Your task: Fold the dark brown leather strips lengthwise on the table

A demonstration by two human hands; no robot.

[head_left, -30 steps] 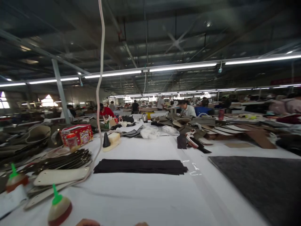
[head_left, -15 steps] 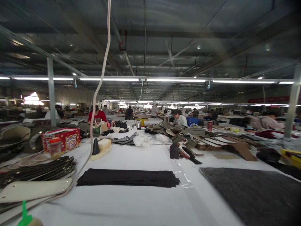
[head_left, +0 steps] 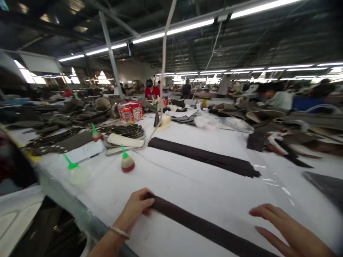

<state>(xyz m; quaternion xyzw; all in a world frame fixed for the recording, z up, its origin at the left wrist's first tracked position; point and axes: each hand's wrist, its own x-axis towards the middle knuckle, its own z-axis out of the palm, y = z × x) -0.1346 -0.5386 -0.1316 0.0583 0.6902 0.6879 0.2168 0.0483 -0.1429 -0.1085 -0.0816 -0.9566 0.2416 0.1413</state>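
Note:
My left hand [head_left: 138, 207] pinches the near left end of a long dark brown strip [head_left: 203, 228] that lies across the white table [head_left: 187, 178]. My right hand [head_left: 284, 228] hovers over the strip's right part with its fingers stretched out and apart, holding nothing. A second, wider stack of dark strips [head_left: 203, 157] lies further back on the table.
A glue bottle with a green tip [head_left: 127, 162] stands beyond my left hand, with two more [head_left: 72, 167] [head_left: 95, 134] to the left. Cream-coloured panels [head_left: 125, 141], a red box [head_left: 131, 110] and a hanging cord [head_left: 163, 71] are behind. Other people work at far tables.
The view has swung down and left. Both my hands have come into sight, the left one now gripping the end of a dark strip near the table edge.

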